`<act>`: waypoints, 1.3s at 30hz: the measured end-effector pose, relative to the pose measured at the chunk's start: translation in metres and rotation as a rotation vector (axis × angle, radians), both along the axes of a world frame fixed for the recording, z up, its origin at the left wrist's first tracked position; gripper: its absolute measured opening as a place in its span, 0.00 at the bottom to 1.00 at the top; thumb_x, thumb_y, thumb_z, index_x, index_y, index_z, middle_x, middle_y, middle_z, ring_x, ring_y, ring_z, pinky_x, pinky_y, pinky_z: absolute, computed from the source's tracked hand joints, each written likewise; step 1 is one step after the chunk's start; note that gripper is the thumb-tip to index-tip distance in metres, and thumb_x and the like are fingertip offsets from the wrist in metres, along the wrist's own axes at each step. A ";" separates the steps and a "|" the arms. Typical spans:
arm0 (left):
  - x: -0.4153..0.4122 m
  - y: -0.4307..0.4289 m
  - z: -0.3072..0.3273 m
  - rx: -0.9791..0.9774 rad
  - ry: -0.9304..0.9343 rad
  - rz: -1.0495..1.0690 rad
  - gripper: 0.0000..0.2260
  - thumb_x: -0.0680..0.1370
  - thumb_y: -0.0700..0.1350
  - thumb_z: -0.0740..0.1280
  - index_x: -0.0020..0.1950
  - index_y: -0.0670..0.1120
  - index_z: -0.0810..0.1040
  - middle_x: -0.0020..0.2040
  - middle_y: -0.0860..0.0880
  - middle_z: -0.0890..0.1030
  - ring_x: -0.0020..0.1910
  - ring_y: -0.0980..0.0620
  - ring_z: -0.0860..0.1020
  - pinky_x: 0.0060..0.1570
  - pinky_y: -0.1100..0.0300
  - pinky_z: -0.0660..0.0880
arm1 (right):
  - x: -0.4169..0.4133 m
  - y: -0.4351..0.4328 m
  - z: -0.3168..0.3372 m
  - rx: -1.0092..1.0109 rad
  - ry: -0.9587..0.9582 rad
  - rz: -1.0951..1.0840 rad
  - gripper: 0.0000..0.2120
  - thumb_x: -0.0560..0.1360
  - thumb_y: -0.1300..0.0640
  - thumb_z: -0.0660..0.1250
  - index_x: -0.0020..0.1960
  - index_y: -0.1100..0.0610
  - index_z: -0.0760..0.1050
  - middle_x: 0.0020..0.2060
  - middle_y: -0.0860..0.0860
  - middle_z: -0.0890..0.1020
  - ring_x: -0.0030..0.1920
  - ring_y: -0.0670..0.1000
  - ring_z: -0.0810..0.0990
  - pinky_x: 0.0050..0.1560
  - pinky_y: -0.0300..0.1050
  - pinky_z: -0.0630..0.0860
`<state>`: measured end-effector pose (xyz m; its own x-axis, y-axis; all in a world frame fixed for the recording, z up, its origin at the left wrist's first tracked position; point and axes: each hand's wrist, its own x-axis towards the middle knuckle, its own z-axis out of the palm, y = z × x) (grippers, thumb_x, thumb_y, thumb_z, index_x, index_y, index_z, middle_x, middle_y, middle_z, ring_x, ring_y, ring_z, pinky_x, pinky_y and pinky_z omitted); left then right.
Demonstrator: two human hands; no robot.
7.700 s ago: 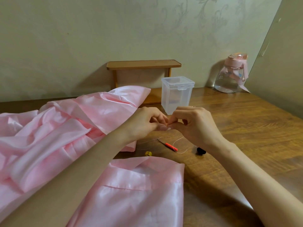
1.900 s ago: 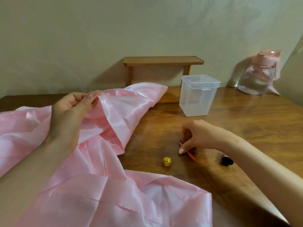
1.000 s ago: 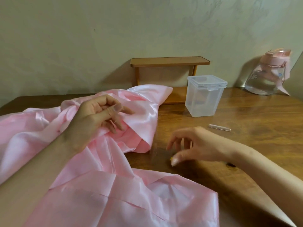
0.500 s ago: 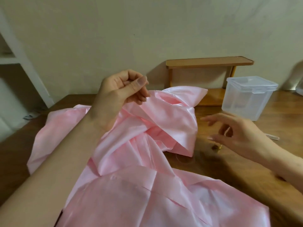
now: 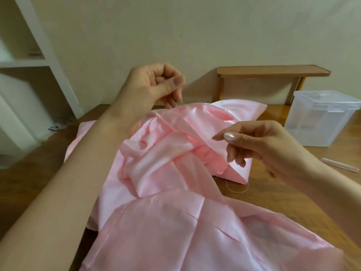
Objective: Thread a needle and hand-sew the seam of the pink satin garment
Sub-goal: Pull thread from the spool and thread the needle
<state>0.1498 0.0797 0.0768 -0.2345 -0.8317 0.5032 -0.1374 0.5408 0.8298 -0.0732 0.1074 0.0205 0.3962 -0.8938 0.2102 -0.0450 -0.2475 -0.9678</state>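
Observation:
The pink satin garment [image 5: 172,227] lies crumpled across the wooden table [image 5: 273,200]. My left hand [image 5: 156,85] is raised over its far side, fingers curled, and pinches a fabric edge, lifting it into a ridge. A thin needle-like line shows just under those fingertips. My right hand [image 5: 256,141] hovers above the garment's right fold, thumb and forefinger pinched together on a fine pale thread [image 5: 236,189]. The thread trails down and loops on the table below that hand.
A clear lidded plastic box [image 5: 322,118] stands at the right, with a small wooden shelf [image 5: 273,71] behind it against the wall. A thin clear tube [image 5: 340,165] lies on the table near the right edge. White shelving [image 5: 29,61] stands at the left.
The view has swung left. My left hand has lifted the fabric edge higher. My right hand has left the table and come up beside the garment, its fingers now pinched together.

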 end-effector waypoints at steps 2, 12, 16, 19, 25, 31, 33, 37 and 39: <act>0.008 -0.003 0.003 -0.006 0.043 0.060 0.04 0.75 0.41 0.65 0.40 0.43 0.74 0.27 0.53 0.78 0.26 0.58 0.73 0.30 0.68 0.70 | -0.005 0.001 -0.008 0.014 0.005 -0.055 0.10 0.66 0.54 0.69 0.42 0.59 0.84 0.31 0.58 0.81 0.29 0.52 0.74 0.28 0.37 0.72; 0.011 -0.012 -0.003 0.035 -0.134 0.105 0.08 0.77 0.37 0.65 0.38 0.44 0.75 0.26 0.52 0.79 0.26 0.58 0.74 0.28 0.68 0.70 | 0.017 -0.005 -0.042 -0.153 0.285 -0.293 0.22 0.65 0.46 0.74 0.59 0.41 0.77 0.60 0.44 0.75 0.56 0.43 0.74 0.57 0.44 0.74; 0.018 -0.027 -0.028 0.154 -0.701 0.090 0.07 0.73 0.41 0.72 0.36 0.51 0.79 0.42 0.47 0.83 0.44 0.52 0.79 0.47 0.60 0.74 | 0.037 -0.015 -0.065 -0.202 0.735 -0.109 0.56 0.53 0.21 0.64 0.74 0.34 0.43 0.77 0.48 0.45 0.77 0.49 0.43 0.74 0.59 0.49; 0.013 -0.032 -0.055 0.289 -1.074 -0.004 0.06 0.73 0.44 0.71 0.37 0.50 0.79 0.49 0.48 0.80 0.52 0.52 0.76 0.45 0.72 0.68 | 0.057 -0.017 -0.085 -0.317 1.103 -0.005 0.54 0.55 0.20 0.54 0.75 0.38 0.42 0.77 0.54 0.42 0.76 0.58 0.41 0.72 0.67 0.39; 0.006 -0.040 -0.079 0.292 -1.187 -0.089 0.10 0.76 0.45 0.69 0.35 0.54 0.75 0.54 0.54 0.69 0.49 0.60 0.71 0.46 0.78 0.63 | 0.054 -0.016 -0.090 -0.508 0.969 -0.056 0.24 0.81 0.46 0.54 0.75 0.53 0.60 0.72 0.59 0.62 0.71 0.59 0.61 0.73 0.53 0.52; 0.002 -0.046 -0.091 0.186 -1.171 -0.033 0.11 0.74 0.42 0.70 0.33 0.52 0.75 0.45 0.56 0.69 0.45 0.57 0.71 0.44 0.72 0.68 | 0.052 -0.010 -0.083 -0.597 0.948 -0.055 0.25 0.78 0.60 0.59 0.74 0.54 0.60 0.69 0.54 0.68 0.66 0.58 0.69 0.58 0.40 0.57; 0.001 -0.047 -0.093 0.145 -1.173 -0.014 0.12 0.74 0.39 0.69 0.33 0.51 0.74 0.43 0.57 0.68 0.41 0.59 0.70 0.41 0.74 0.66 | 0.053 -0.012 -0.082 -0.558 0.926 -0.024 0.24 0.78 0.60 0.61 0.73 0.56 0.62 0.68 0.56 0.69 0.65 0.59 0.69 0.59 0.39 0.57; 0.006 -0.056 -0.102 0.094 -1.168 0.019 0.05 0.75 0.38 0.68 0.39 0.44 0.78 0.44 0.55 0.71 0.41 0.58 0.71 0.40 0.71 0.67 | 0.043 -0.004 -0.069 -0.398 0.780 0.009 0.30 0.78 0.49 0.64 0.76 0.48 0.55 0.76 0.53 0.56 0.75 0.56 0.56 0.75 0.51 0.50; 0.009 -0.061 -0.106 0.087 -1.186 0.033 0.03 0.74 0.39 0.69 0.41 0.42 0.79 0.45 0.52 0.73 0.42 0.53 0.74 0.41 0.65 0.69 | 0.033 0.012 -0.057 -0.409 0.791 0.060 0.33 0.77 0.41 0.61 0.76 0.41 0.49 0.78 0.47 0.45 0.77 0.51 0.42 0.73 0.56 0.37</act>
<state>0.1586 0.0190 -0.0292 -0.4937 -0.8667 -0.0717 -0.8571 0.4709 0.2088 -0.0401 0.1198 -0.0368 0.6046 -0.7817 0.1532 -0.6380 -0.5903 -0.4945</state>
